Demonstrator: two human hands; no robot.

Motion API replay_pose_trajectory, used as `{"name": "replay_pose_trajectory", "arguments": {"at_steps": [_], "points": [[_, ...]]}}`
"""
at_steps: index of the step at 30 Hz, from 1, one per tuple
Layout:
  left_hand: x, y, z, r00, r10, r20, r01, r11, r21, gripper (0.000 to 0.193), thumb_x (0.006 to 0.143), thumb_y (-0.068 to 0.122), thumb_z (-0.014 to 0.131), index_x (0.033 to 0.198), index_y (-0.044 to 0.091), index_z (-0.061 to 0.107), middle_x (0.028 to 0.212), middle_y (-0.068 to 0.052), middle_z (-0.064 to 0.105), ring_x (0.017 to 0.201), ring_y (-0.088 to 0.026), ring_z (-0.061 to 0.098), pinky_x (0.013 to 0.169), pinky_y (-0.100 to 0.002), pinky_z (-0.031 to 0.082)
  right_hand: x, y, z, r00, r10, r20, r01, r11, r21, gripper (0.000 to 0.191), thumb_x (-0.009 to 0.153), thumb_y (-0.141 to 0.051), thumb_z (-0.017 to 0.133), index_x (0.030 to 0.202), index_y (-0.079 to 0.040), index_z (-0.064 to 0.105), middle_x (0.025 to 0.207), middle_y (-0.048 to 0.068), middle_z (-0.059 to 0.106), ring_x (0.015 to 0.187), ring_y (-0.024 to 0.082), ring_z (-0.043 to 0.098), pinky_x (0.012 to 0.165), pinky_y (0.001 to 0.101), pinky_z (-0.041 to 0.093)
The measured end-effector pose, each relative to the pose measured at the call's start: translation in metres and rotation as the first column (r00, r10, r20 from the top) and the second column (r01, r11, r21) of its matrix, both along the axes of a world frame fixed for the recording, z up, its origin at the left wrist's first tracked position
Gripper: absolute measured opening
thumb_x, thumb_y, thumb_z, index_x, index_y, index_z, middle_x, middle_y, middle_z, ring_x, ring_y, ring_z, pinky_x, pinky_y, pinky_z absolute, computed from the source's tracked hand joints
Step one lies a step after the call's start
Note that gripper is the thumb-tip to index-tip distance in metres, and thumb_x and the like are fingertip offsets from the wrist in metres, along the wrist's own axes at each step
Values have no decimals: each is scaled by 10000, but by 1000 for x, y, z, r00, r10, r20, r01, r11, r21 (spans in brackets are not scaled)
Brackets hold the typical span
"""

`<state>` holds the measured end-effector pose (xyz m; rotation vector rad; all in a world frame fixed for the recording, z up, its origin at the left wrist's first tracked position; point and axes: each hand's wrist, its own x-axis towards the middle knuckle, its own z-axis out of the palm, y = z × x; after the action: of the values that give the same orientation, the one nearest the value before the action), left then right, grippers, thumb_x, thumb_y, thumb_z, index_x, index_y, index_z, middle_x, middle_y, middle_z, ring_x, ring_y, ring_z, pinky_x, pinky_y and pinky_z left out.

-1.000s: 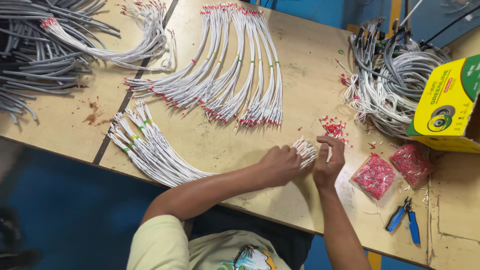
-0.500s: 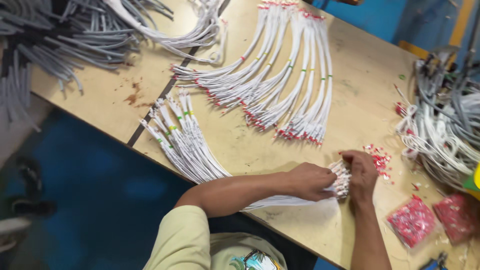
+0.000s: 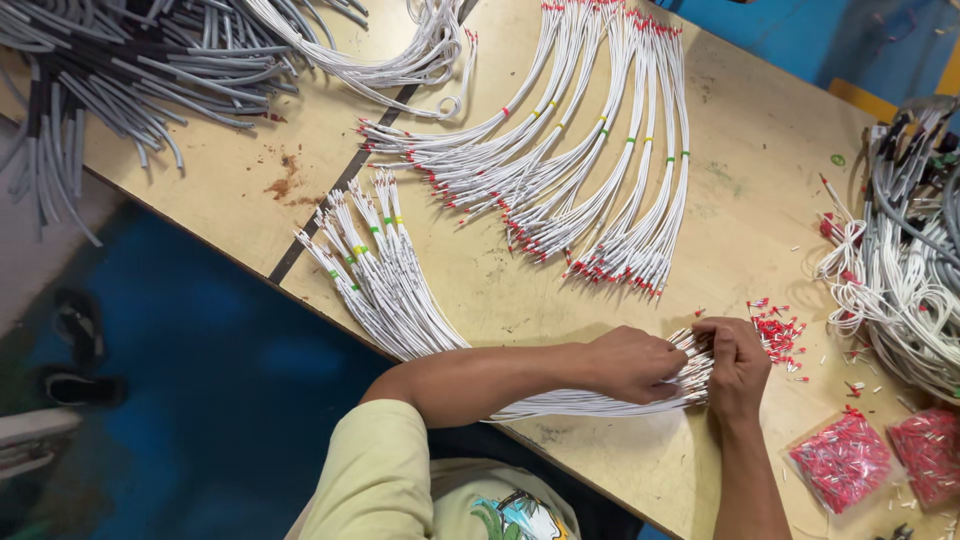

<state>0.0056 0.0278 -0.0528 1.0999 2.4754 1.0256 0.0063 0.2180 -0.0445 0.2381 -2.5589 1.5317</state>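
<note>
Both hands, left (image 3: 632, 362) and right (image 3: 738, 362), close their grip on a white wire bundle (image 3: 400, 300) at the bench (image 3: 750, 170) edge (ends still bare); finished red-tipped wires (image 3: 600, 190) fan beyond, loose ferrules (image 3: 775, 330) alongside.

A pale wooden table (image 3: 760, 160) runs slantwise across the view, its top scuffed and marked with a reddish-brown stain (image 3: 283, 186) near the left part. A dark seam (image 3: 345, 185) divides the top into two boards (the line runs from the far edge to the near one). Below the near edge lies a blue floor (image 3: 230, 380), and the same blue shows beyond the far edge at the upper right, with a yellow strip (image 3: 870, 98) there. A dark sandal (image 3: 80, 325) rests on the floor at the left. The light is even and soft.
</note>
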Motion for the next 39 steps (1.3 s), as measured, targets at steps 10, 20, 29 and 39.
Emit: {"name": "replay_pose_trajectory", "arguments": {"at_steps": [10, 20, 29, 39], "points": [[-7, 5, -28, 997, -28, -76, 37, 992, 117, 355, 866, 429, 652, 931, 81, 624, 874, -131, 718, 842, -368, 704, 710, -522, 541, 8, 1, -10, 1000, -4, 26, 6, 997, -72, 313, 1183, -111, 467, 1014, 34, 686, 995, 81, 649, 912, 147, 579, 832, 284, 482], [-11, 4, -31, 998, -15, -60, 25, 988, 156, 325, 833, 471, 664, 863, 149, 630, 787, -78, 724, 756, -341, 703, 650, -503, 535, 8, 8, -35, 999, 35, -27, -38, 992, -124, 336, 1241, -87, 443, 1070, 81, 679, 1039, 98, 668, 913, 129, 606, 839, 249, 486], [-10, -1, -23, 997, -26, -71, 38, 982, 184, 294, 840, 461, 665, 799, 173, 624, 734, -38, 708, 724, -305, 697, 614, -481, 527, -2, 10, -42, 999, 43, -5, -43, 984, -176, 423, 1269, -171, 401, 1100, 116, 663, 984, 149, 688, 853, 174, 642, 861, 298, 522], [-10, -2, -19, 996, -39, -84, 54, 982, 178, 295, 846, 455, 664, 816, 164, 627, 734, -52, 705, 729, -309, 697, 628, -485, 527, 7, -5, -28, 1000, 13, 3, -12, 979, -204, 448, 1270, -200, 418, 1090, 121, 673, 936, 153, 686, 814, 179, 637, 833, 301, 513]]}}
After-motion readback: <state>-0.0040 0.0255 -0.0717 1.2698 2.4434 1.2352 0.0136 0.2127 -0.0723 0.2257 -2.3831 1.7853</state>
